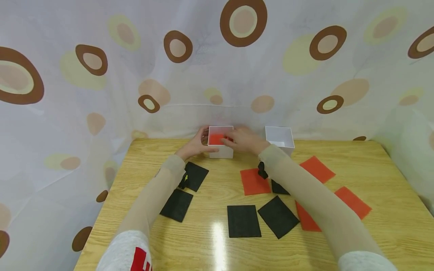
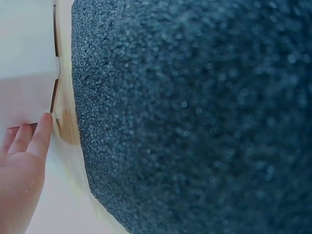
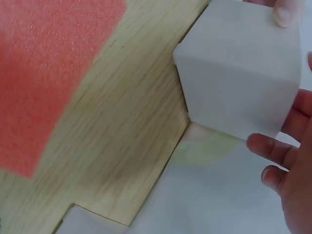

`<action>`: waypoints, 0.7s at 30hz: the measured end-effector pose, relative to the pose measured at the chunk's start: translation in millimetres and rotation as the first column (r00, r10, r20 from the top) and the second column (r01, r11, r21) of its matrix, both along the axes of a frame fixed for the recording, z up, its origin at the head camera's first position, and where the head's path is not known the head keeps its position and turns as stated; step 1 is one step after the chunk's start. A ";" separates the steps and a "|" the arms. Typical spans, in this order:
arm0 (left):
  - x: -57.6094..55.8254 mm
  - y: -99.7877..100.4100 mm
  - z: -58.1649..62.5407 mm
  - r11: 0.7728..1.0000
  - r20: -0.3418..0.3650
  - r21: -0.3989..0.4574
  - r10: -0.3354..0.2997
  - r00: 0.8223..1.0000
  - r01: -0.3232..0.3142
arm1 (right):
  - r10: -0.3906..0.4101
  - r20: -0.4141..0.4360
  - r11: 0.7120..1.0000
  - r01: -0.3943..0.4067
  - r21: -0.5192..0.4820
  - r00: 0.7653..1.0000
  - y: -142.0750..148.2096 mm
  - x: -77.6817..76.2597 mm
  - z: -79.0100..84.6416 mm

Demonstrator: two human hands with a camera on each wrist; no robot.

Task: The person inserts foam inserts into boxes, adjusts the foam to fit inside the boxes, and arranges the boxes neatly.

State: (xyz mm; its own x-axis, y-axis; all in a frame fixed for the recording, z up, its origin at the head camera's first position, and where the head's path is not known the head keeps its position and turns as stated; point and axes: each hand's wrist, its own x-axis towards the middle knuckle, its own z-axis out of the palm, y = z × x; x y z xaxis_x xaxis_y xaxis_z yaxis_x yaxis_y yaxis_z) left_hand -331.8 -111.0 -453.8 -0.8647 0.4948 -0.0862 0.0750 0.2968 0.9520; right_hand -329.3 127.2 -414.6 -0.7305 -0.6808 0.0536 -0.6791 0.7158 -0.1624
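Note:
A small white open-topped box (image 1: 220, 152) stands at the back of the table, with a red sheet (image 1: 216, 139) inside it. My left hand (image 1: 197, 144) holds the box from its left, thumb across the front and fingers along the far side. In the left wrist view, fingers (image 2: 39, 136) of that hand lie against the box wall. My right hand (image 1: 245, 139) reaches over the right rim, thumb and fingers at the red sheet. The right wrist view shows some of its fingertips (image 3: 261, 144) outside the box's edge, others hidden behind the wall.
A second white box (image 1: 280, 137) stands to the right. Black square sheets (image 1: 244, 221) lie left and front, and red ones (image 1: 255, 182) lie mostly right, partly under my right arm. A patterned curtain (image 1: 203, 82) hangs right behind the table. Black foam (image 2: 195, 117) fills most of the left wrist view.

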 end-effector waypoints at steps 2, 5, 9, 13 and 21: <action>0.5 -0.8 0.7 1.000 -0.006 -0.003 -0.001 1.000 0.001 | 0.019 0.023 1.000 -0.018 -0.018 1.000 0.8 0.7 1.0; 0.9 -1.5 0.8 1.000 -0.007 -0.001 -0.007 1.000 0.007 | 0.060 0.040 0.997 -0.057 -0.059 0.997 3.9 6.1 4.9; 1.0 0.0 1.0 1.000 0.005 0.017 -0.016 1.000 0.015 | 0.082 0.046 0.990 -0.076 -0.123 0.996 13.9 18.5 12.0; 2.0 1.1 2.1 1.000 0.013 0.027 -0.011 1.000 0.011 | 0.110 -0.005 0.978 -0.109 -0.176 0.994 26.7 32.1 19.5; 1.4 0.6 0.5 1.000 0.009 0.013 0.010 1.000 -0.011 | 0.161 -0.077 0.974 -0.171 -0.150 0.984 56.9 57.9 21.2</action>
